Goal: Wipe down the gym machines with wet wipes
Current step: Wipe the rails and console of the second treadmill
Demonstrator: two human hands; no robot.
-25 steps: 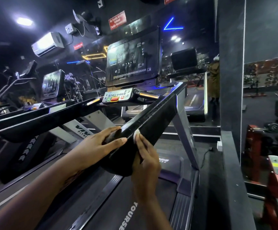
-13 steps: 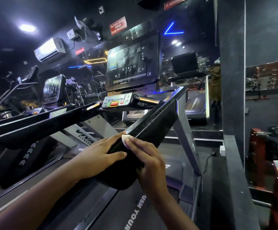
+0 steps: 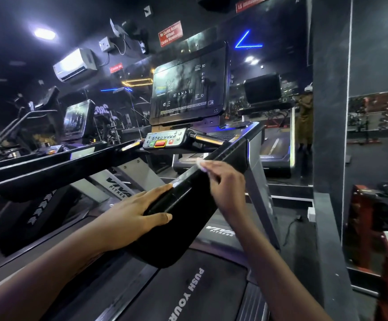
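Shift: wet wipe [image 3: 199,163], pinched in right hand [image 3: 223,181] fingers, now sits farther up handrail [image 3: 183,218].
Brace: left hand [image 3: 137,212], fingers flat, stays behind them.
Meaning: lower stretch likely done.

left hand [image 3: 139,213] flat on the near end of the treadmill's right rail [image 3: 188,205], thumb under. right hand [image 3: 223,181] presses a wipe [image 3: 199,163] on the rail's top edge, farther up.

Left hand [image 3: 139,214]: bare, centre of frame, thumbnail short.
Right hand [image 3: 225,181]: bare, just right of centre.
Left forearm [image 3: 56,262]: bare, lower left of frame.
Right forearm [image 3: 278,262]: bare, lower right.
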